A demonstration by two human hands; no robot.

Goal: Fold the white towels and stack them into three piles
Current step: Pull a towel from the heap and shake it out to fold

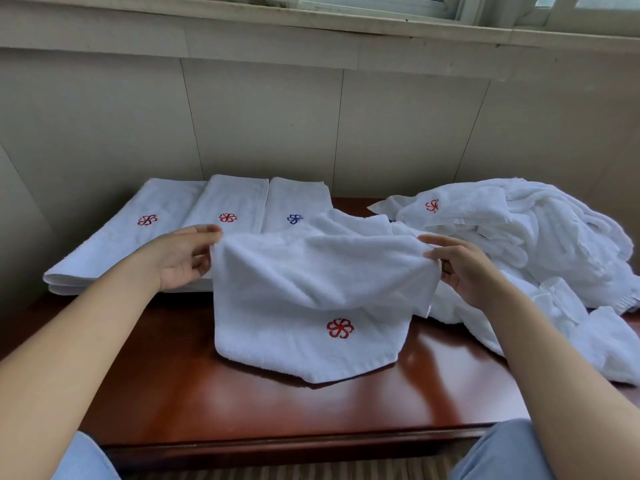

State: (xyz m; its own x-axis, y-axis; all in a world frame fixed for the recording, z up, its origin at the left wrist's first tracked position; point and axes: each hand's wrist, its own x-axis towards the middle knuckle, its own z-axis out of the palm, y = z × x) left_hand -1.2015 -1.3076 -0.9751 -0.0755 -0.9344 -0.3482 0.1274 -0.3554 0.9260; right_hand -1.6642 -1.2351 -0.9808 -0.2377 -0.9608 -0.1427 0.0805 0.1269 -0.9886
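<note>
Glossy red-brown table [242, 393], lower frame. At centre, left hand [180, 258] and right hand [464, 268] pinch the top corners of a soft terry towel [304, 289]; its lower edge sags onto the table. Behind, upper left, three flat folded piles [166, 216]. At right, a rumpled heap [540, 237], cut off by the frame edge.

A glossy reddish-brown wooden table [242, 393] stands against a pale panelled wall [263, 119]. Above the wall runs a window sill [311, 20] with a window frame [381, 3]. Light blue trouser knees [498, 452] show at the table's near edge.
</note>
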